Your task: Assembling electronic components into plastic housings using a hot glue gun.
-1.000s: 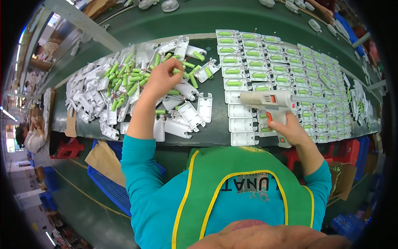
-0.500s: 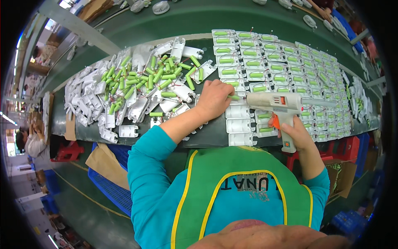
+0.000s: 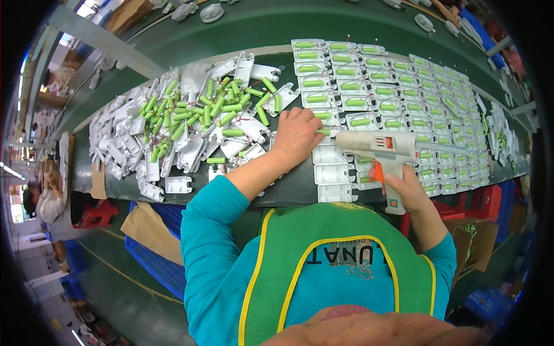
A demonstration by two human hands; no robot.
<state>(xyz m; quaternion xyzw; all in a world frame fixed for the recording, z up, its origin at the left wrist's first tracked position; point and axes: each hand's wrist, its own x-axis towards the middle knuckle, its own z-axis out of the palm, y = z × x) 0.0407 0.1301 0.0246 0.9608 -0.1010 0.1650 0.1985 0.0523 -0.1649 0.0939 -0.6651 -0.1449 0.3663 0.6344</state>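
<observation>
My left hand (image 3: 296, 136) is closed, its fingertips pinching a green cylindrical battery (image 3: 325, 132) over the nearest column of white plastic shells. In my right hand (image 3: 411, 189) is a white hot glue gun (image 3: 378, 142) with an orange trigger, gripped by its handle. The gun points left, its front end close beside the battery; the nozzle tip and any glue are too small to make out. A translucent glue stick (image 3: 444, 147) sticks out of its back. Bare white shells (image 3: 333, 173) lie just below the battery.
Rows of shells with green batteries and thin wires (image 3: 407, 95) cover the bench's right half. To the left is a heap of loose white shells (image 3: 118, 135) with loose batteries (image 3: 222, 106) on top. A blue crate (image 3: 153, 254) and red stools (image 3: 482, 203) stand below the bench edge.
The glue gun has shifted slightly left, bringing its front end closer to my left fingertips. My left hand keeps its pinch on the battery, almost in the same spot.
</observation>
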